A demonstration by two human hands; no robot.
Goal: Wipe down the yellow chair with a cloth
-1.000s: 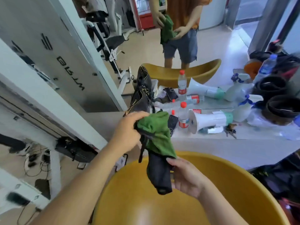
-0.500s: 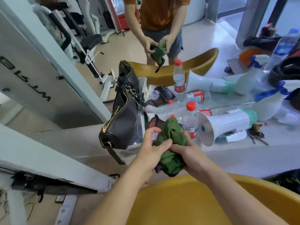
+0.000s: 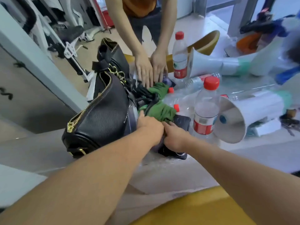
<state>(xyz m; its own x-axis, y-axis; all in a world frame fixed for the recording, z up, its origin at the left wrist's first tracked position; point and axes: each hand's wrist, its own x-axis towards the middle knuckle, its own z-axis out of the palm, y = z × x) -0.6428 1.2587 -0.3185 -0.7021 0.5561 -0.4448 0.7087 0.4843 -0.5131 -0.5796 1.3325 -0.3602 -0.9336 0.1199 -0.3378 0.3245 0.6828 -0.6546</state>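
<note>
From the head view, the green cloth [image 3: 160, 112] lies bunched on the worktop [image 3: 259, 148] beside a black bag [image 3: 100, 114]. The left hand [image 3: 150, 126] grips its near edge; the right hand [image 3: 175, 135], touching the left, seems to pinch it too. The yellow chair [image 3: 194, 210] sits below, well apart.
</note>
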